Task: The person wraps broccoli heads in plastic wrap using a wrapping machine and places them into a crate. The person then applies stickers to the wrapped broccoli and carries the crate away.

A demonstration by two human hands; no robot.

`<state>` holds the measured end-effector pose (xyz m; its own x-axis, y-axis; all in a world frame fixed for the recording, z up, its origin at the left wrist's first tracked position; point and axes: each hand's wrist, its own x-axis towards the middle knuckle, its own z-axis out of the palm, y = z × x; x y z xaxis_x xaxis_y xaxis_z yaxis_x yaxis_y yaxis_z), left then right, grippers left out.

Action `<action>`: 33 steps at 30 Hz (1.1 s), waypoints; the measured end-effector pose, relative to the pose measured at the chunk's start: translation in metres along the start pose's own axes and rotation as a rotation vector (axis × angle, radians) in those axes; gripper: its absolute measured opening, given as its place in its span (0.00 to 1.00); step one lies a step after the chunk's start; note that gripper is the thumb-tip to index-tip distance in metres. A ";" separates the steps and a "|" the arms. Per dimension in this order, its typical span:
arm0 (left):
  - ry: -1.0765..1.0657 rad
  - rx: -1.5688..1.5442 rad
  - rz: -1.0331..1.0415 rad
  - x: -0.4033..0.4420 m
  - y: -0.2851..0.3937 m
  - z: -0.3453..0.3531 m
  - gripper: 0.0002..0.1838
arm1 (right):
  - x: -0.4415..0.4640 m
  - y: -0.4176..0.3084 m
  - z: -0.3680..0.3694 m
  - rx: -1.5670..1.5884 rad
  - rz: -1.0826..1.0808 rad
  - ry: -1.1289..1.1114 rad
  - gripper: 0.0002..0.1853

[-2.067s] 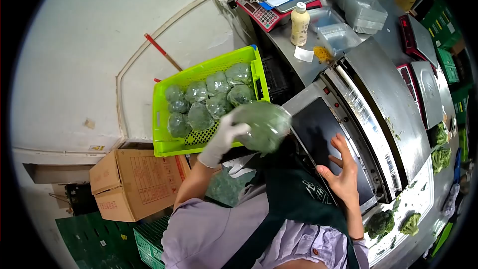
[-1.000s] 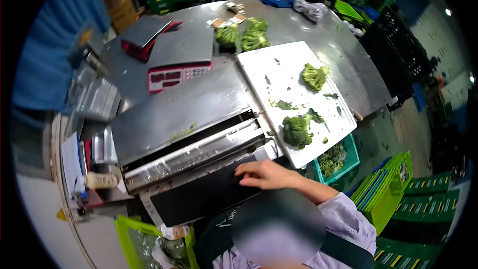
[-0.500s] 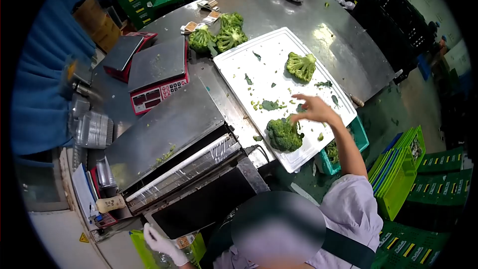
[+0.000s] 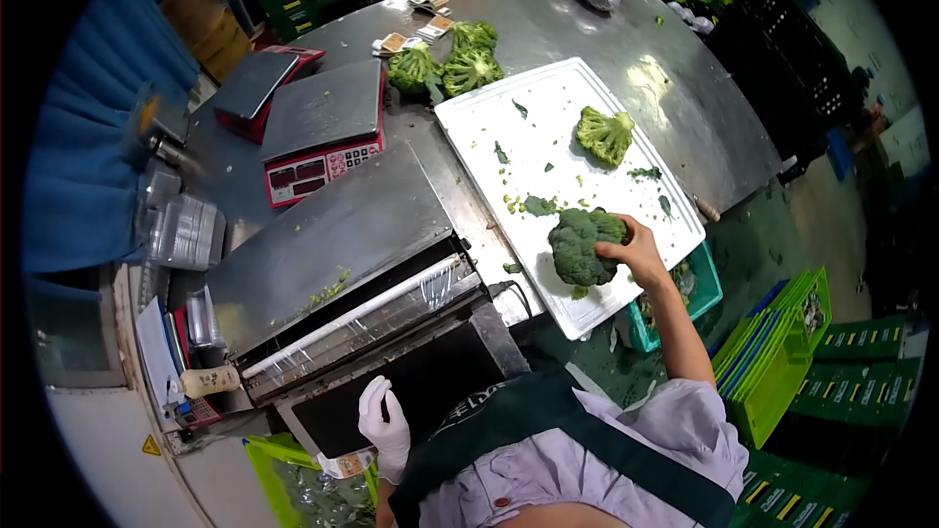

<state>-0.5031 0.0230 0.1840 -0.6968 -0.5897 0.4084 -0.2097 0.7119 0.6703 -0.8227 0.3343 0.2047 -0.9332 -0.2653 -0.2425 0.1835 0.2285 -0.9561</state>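
A broccoli head (image 4: pixel 581 252) is gripped at its right side by my bare right hand (image 4: pixel 638 256), just over the near part of the white cutting board (image 4: pixel 548 117). My left hand (image 4: pixel 384 425), in a white glove, is by the dark front panel of the wrapping machine (image 4: pixel 337 264). Its fingers are loosely curled and apart, with nothing seen in them. Farther up the board lies another broccoli head (image 4: pixel 604 135), stalk side showing. Leaf scraps and small green bits are scattered over the board. Several more broccoli heads (image 4: pixel 471 70) sit together beyond its far left corner.
Two red scales (image 4: pixel 325 112) stand left on the metal table (image 4: pixel 548 24). A knife handle (image 4: pixel 706 209) pokes out beside the board. Below its right edge is a teal basket (image 4: pixel 704 284). A green crate (image 4: pixel 269 489) with packs is at lower left; stacked crates (image 4: pixel 778 362) stand right.
My right hand has come down and closed on the near broccoli head, which is now turned and shifted. My gloved left hand has risen from beside the crate. The view has shifted slightly.
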 end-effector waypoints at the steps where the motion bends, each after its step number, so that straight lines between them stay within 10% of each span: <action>1: 0.009 -0.002 0.026 0.001 -0.002 0.001 0.06 | -0.001 -0.012 -0.002 0.118 0.060 -0.010 0.32; 7: -0.018 -0.014 0.049 0.008 -0.009 0.009 0.08 | 0.036 -0.072 0.032 0.174 -0.086 -0.127 0.34; 15: -0.006 0.022 0.063 0.004 -0.026 0.016 0.10 | 0.176 -0.125 0.206 -0.447 -1.176 -0.177 0.34; 26: 0.015 0.047 0.043 0.003 -0.036 0.021 0.10 | 0.296 -0.126 0.372 -1.016 -1.579 -0.137 0.15; 33: -0.024 0.038 0.016 0.006 -0.035 0.017 0.12 | 0.283 -0.143 0.354 -1.077 -1.458 -0.343 0.38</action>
<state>-0.5118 0.0011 0.1528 -0.7164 -0.5690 0.4038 -0.2234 0.7354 0.6398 -1.0034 -0.1053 0.2142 -0.0297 -0.9021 0.4306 -0.9963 0.0616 0.0602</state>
